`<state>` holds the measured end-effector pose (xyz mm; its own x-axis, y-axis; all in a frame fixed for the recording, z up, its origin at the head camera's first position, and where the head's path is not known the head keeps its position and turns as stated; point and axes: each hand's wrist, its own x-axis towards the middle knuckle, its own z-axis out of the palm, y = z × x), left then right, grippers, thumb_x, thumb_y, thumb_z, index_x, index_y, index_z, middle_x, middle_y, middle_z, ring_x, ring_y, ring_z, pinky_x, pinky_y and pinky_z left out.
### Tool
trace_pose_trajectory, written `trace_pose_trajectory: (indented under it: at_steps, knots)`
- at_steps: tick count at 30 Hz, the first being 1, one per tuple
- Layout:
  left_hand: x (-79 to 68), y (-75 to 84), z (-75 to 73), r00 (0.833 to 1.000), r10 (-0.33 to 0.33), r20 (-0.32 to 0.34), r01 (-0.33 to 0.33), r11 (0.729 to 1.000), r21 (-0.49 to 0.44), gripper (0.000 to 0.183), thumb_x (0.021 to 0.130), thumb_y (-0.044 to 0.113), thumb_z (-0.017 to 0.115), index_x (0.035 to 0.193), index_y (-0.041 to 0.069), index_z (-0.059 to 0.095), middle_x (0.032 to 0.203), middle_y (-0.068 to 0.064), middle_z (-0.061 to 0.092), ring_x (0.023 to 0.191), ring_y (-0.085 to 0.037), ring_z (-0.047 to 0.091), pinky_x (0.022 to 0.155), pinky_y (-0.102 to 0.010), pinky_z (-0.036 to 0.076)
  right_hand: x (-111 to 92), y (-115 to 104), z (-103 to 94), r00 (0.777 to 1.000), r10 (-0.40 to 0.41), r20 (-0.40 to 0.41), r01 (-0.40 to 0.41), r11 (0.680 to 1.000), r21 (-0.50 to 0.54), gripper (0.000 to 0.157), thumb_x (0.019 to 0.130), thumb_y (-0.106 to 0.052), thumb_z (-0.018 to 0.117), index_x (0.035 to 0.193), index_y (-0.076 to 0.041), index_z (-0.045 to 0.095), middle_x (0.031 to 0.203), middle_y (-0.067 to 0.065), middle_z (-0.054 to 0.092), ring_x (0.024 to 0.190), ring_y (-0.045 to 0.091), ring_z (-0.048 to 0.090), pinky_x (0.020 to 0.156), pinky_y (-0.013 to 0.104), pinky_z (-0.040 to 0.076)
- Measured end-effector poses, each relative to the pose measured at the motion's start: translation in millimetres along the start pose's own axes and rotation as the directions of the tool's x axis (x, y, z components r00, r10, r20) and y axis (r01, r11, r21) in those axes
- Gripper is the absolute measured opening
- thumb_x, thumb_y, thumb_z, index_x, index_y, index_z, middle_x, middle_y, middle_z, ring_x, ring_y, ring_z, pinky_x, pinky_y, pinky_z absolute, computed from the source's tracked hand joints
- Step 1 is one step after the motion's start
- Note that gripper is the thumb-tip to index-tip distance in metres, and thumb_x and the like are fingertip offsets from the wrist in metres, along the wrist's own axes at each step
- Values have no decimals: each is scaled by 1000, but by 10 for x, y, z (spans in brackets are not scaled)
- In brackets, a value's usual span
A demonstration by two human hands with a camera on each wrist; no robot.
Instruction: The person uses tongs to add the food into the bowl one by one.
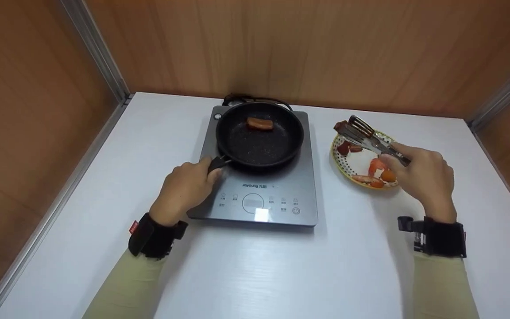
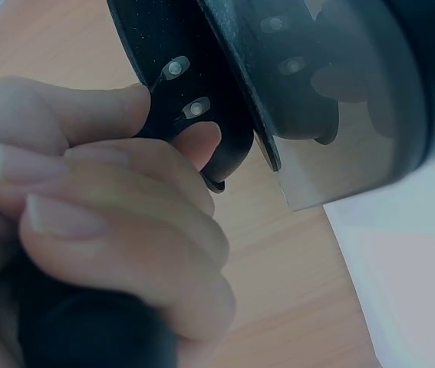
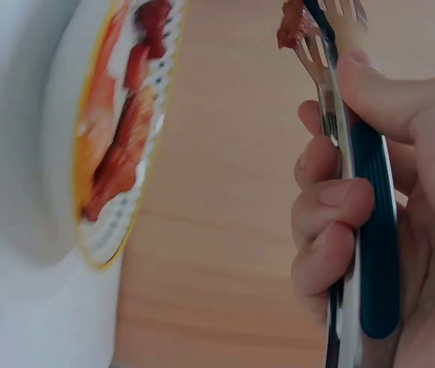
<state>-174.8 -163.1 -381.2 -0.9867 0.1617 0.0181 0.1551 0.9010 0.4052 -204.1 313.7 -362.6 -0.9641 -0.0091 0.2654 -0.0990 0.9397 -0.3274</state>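
Head view: the right hand [image 1: 427, 175] grips slotted silver metal tongs [image 1: 371, 144] slanting away leftward, a reddish-brown meat piece [image 1: 340, 126] at their tips; left of it lies the round black frying pan [image 1: 259, 148], its handle [image 1: 218, 164] held by the nearer left hand [image 1: 187, 186].

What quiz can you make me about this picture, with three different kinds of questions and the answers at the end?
1. Multiple choice: what does the left hand grip?
A) a spoon
B) the handle of the pan
C) a cup

2. True or false: the plate stands beside the cooktop, not on it.

3. Fill in the gap: the right hand holds a pair of ____ near the plate.

Key:
1. B
2. True
3. tongs
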Motion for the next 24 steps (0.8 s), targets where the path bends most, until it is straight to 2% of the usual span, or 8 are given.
trace_pose_trajectory:
  at_steps: [5, 7, 10, 14, 18, 21, 24]
  knots:
    - [23, 23, 39, 1000, -4, 13, 4, 1000, -10, 28, 112, 34, 55, 110, 6, 58, 81, -16, 62, 69, -30, 58, 57, -42, 42, -3, -372, 22, 990, -104, -100, 105, 994, 6, 47, 99, -42, 77, 136, -14, 73, 71, 10, 60, 63, 28, 47, 49, 38, 29]
    - [28, 28, 47, 1000, -5, 15, 5, 1000, -13, 28, 112, 34, 55, 110, 6, 58, 80, -15, 62, 68, -30, 57, 57, -41, 42, 42, -535, 51, 979, -160, -124, 160, 987, -4, 41, 97, -40, 79, 130, -15, 77, 69, 6, 58, 61, 26, 46, 49, 37, 27]
    - [39, 32, 54, 1000, -6, 9, 6, 1000, -12, 29, 112, 35, 55, 109, 6, 59, 81, -16, 63, 69, -30, 58, 58, -42, 43, 162, -773, 98, 956, -259, -139, 255, 966, -45, 27, 96, -39, 81, 111, -17, 81, 68, 3, 56, 59, 24, 47, 48, 37, 28]
    - [52, 46, 61, 1000, -11, 3, 11, 1000, -13, 30, 112, 36, 55, 110, 6, 59, 82, -17, 64, 71, -31, 60, 59, -43, 45, 357, -1039, 160, 929, -356, -103, 338, 928, -157, 22, 95, -39, 80, 102, -19, 78, 73, 6, 65, 58, 32, 57, 46, 45, 35]
    - [54, 60, 69, 1000, -3, -3, 3, 1000, -16, 29, 112, 34, 56, 109, 6, 59, 81, -17, 64, 69, -31, 60, 58, -43, 44, 533, -1211, 241, 911, -409, -54, 380, 882, -279, 24, 93, -37, 81, 102, -15, 79, 79, 16, 71, 61, 45, 64, 49, 57, 44]
    - [54, 68, 75, 1000, 12, -12, -13, 1000, -14, 29, 111, 34, 56, 109, 5, 59, 80, -17, 64, 68, -31, 59, 56, -43, 44, 626, -1297, 291, 906, -423, -31, 386, 854, -349, 23, 92, -33, 83, 97, -11, 78, 76, 18, 70, 62, 46, 65, 50, 58, 47]
    - [50, 80, 75, 1000, 17, -12, -17, 1000, -8, 29, 111, 34, 56, 109, 5, 59, 80, -17, 64, 68, -30, 59, 56, -43, 44, 690, -1375, 322, 912, -411, 2, 378, 836, -399, 23, 92, -31, 83, 98, -9, 80, 75, 18, 70, 63, 44, 65, 51, 55, 48]
